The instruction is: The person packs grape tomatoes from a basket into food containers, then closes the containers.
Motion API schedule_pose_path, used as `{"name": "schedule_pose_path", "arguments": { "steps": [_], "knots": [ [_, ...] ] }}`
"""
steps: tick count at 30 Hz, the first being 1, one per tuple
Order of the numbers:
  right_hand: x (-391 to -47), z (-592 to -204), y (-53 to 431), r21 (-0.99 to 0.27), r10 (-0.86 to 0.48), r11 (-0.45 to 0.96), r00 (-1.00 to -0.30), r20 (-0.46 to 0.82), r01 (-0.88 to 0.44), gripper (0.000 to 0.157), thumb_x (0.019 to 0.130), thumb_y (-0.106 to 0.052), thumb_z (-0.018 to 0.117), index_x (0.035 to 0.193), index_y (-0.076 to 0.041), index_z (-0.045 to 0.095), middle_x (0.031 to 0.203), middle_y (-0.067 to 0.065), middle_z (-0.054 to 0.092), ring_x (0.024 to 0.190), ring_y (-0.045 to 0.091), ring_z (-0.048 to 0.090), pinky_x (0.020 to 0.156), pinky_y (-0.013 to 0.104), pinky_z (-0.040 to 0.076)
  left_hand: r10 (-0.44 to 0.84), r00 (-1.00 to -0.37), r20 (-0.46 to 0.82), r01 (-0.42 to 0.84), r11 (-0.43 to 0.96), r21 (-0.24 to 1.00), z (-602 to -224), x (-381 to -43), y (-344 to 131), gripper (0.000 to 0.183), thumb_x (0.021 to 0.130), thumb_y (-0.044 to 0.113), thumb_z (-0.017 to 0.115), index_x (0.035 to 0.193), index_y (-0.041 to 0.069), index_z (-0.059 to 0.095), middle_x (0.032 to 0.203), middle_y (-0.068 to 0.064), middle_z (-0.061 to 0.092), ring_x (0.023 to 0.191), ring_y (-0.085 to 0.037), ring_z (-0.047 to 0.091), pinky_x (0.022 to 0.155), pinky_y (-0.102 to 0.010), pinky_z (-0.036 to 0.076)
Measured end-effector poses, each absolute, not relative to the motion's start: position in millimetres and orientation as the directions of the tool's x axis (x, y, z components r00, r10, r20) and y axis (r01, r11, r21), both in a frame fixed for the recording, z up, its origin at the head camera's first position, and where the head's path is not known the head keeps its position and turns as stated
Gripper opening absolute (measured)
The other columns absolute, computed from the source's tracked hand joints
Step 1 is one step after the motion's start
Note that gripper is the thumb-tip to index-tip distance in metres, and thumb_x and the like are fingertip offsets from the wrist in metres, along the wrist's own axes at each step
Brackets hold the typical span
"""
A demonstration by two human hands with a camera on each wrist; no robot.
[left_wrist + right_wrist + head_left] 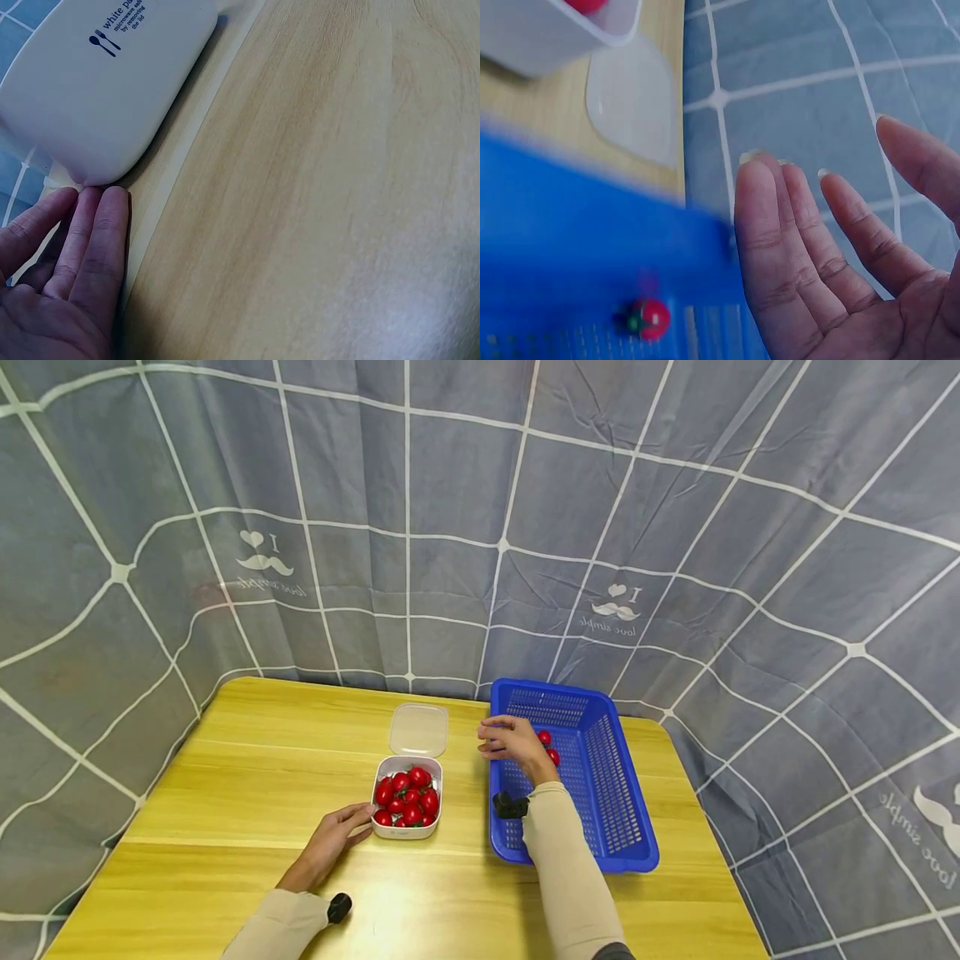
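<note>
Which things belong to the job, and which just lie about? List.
Likely in the job:
rounded red tomatoes
square white plastic box, left hand touching it
rectangular blue plastic basket, right hand at its rim
flat translucent plastic lid

Just surroundings:
grey gridded fabric curtain
yellow wooden table

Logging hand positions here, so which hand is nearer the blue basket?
Right. The right hand hovers over the edge of the blue basket facing the white box; the left hand is farther off, touching that box's side away from the basket.
</note>
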State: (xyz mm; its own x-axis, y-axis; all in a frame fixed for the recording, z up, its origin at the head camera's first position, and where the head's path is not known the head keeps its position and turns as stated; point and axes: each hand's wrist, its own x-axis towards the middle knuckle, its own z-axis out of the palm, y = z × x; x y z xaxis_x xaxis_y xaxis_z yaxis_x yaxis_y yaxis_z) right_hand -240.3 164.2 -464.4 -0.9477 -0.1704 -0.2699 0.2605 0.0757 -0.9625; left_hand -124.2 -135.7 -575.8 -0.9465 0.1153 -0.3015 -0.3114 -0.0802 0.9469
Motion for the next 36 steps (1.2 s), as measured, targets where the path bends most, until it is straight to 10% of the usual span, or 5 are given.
{"name": "schedule_pose_path", "arguments": {
  "steps": [27, 31, 36],
  "knots": [
    [-244, -510, 261, -0.949, 0.178, 0.115, -0.946, -0.271, 0.294, 0.044, 0.084, 0.013, 0.062, 0.125, 0.021, 0.046, 0.090, 0.018, 0.065, 0.064, 0.014, 0.061, 0.060, 0.029, 0.062, 0.152, -0.946, -0.287, -0.299, -0.065, 0.952, -579, -126, -140, 0.060, 0.100, 0.028, 0.053, 0.138, -0.016, 0.037, 0.143, -0.029, 0.038, 0.132, -0.036, 0.041, 0.103, -0.034, 0.048],
    [-257, -545, 275, -0.936, 0.271, 0.160, -0.926, -0.264, 0.313, 0.044, 0.080, 0.010, 0.070, 0.122, 0.013, 0.056, 0.108, 0.024, 0.061, 0.067, 0.014, 0.060, 0.058, 0.028, 0.061, 0.152, -0.947, -0.284, -0.297, -0.070, 0.952, -579, -126, -141, 0.058, 0.101, 0.026, 0.053, 0.137, -0.017, 0.037, 0.142, -0.030, 0.039, 0.132, -0.036, 0.040, 0.103, -0.035, 0.048],
    [-288, -610, 306, -0.966, 0.226, 0.121, -0.954, -0.195, 0.226, 0.044, 0.069, 0.009, 0.081, 0.109, 0.004, 0.065, 0.091, 0.016, 0.062, 0.058, 0.017, 0.056, 0.048, 0.030, 0.059, 0.141, -0.947, -0.289, -0.303, -0.082, 0.950, -579, -126, -140, 0.056, 0.101, 0.024, 0.053, 0.136, -0.016, 0.039, 0.141, -0.028, 0.040, 0.131, -0.036, 0.041, 0.103, -0.035, 0.048]
  ]
}}
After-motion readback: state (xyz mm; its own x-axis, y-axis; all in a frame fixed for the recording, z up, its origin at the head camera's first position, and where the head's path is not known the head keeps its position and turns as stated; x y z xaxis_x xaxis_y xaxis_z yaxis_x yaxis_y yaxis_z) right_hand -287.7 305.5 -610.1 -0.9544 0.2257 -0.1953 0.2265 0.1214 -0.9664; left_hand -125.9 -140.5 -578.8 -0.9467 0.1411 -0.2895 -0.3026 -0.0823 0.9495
